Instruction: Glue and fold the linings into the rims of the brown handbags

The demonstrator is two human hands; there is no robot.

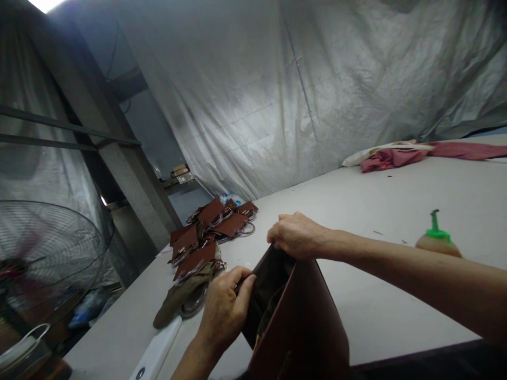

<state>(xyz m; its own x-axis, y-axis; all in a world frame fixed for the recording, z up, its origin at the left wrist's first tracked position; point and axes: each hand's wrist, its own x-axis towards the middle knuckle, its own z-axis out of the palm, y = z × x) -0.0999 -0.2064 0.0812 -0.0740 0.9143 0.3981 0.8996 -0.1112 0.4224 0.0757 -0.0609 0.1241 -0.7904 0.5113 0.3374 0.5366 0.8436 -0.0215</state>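
A brown bag [312, 316] with a dark lining stands tilted at the near edge of the table, its mouth facing up and open. My left hand [227, 301] grips the bag's far rim at its left end, thumb on the inside. At the far right corner of that rim, my right hand [297, 235] is closed with its fingers curled over the edge. Shadow hides the bag's bottom. Several brown bags [202, 258] with looped handles lie in a heap beyond my left hand, along with an olive-brown cloth piece [182, 295].
A white flat object [158, 351] lies on the pale table [388, 211] at the left. To the right stands a bottle with a green nozzle [438, 240]. Pink cloth [396, 158] lies at the back. A wire-caged fan [43, 258] stands left of the table.
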